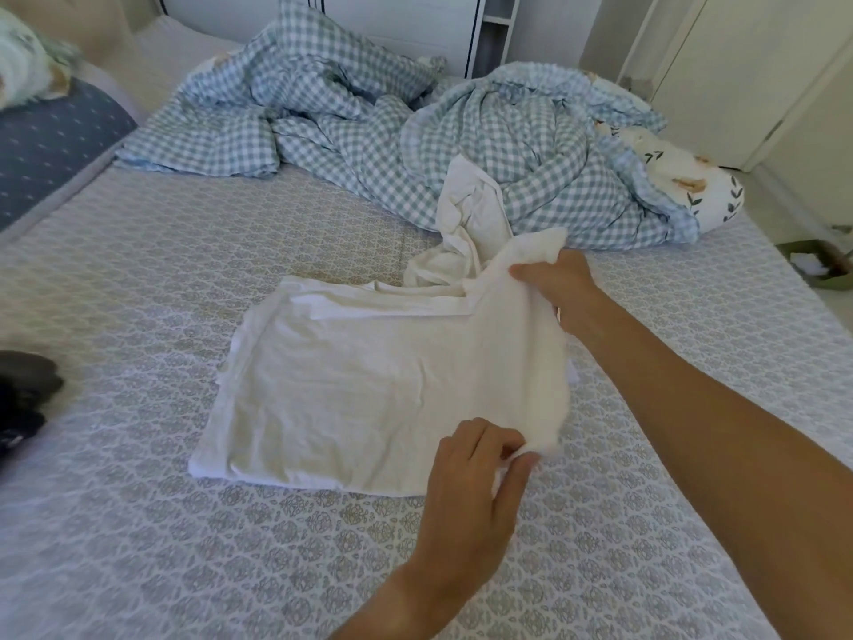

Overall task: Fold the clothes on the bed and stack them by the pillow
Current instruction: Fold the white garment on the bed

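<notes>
Cream cotton garment (369,385) lies flat mid-bed (138,524); its right edge is pinched by left hand (471,473) near, right hand (561,288) far. Dark clothing (23,399) is cut off at left frame edge, blurred.

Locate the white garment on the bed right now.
In the head view the white garment lies mid-bed on the patterned sheet, in front of the checked duvet; the left hand and right hand grip its right edge.

You stood over a bed (138,279) under a grey patterned sheet in soft daylight. Crumpled blue gingham bedding (521,145) lay at the far side. White cabinet doors (757,71) lined the right wall; pale floor (784,214) beside them.
</notes>
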